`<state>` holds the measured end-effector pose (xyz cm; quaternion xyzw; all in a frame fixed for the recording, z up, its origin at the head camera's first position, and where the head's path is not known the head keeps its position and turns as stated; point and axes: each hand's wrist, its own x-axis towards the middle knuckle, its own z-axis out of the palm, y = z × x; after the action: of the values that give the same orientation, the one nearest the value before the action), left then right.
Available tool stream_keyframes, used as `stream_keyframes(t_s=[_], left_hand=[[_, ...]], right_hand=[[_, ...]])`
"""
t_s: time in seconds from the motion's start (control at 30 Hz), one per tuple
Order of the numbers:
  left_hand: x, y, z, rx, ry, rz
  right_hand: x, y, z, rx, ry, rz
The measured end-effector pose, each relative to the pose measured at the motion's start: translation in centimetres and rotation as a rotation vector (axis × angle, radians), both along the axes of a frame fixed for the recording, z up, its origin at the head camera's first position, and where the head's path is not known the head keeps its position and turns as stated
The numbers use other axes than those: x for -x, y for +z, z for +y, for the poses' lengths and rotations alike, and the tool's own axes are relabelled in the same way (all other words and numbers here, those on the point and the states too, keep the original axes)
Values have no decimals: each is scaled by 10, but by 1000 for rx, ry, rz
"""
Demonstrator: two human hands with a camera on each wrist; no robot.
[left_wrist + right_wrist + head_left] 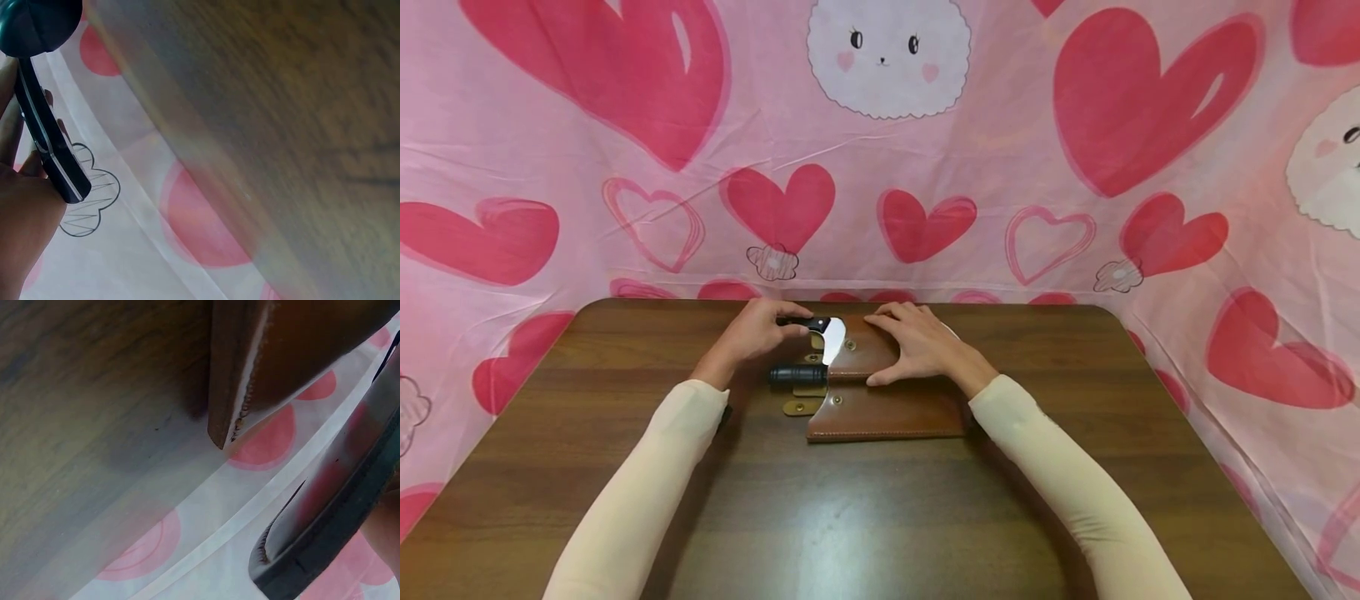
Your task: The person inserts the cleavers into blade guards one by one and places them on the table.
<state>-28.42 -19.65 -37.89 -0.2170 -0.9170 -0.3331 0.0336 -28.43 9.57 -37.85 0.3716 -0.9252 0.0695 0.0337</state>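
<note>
My left hand (pixel 758 329) grips the black handle (pixel 53 144) of a knife. Its shiny blade (pixel 833 340) shows at the mouth of a brown leather sheath (pixel 853 360), with the rest of the blade hidden. Across that sheath lies my right hand (pixel 921 342), fingers on the far edge and thumb on the near edge, holding it. Nearer to me, a second brown leather sheath (pixel 887 414) lies on the table. A second black handle (pixel 796 375) sticks out to the left between the sheaths.
Tan snap straps (pixel 801 407) extend left from the sheaths. The wooden table (pixel 835 517) ends at a back edge just beyond the hands. Behind it hangs a pink cloth (pixel 865 150) printed with hearts, which also runs along the right side.
</note>
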Motion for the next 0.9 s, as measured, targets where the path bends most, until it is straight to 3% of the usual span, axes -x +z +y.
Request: stream_keyframes(t_s=[0.43,0.9], left_hand=[[1,-1,4,-7,-19,1],[1,-2,9,-6,-17,2]], right_hand=[[0,-1,-4,10,27,37],[1,0,-4,-2,10,18]])
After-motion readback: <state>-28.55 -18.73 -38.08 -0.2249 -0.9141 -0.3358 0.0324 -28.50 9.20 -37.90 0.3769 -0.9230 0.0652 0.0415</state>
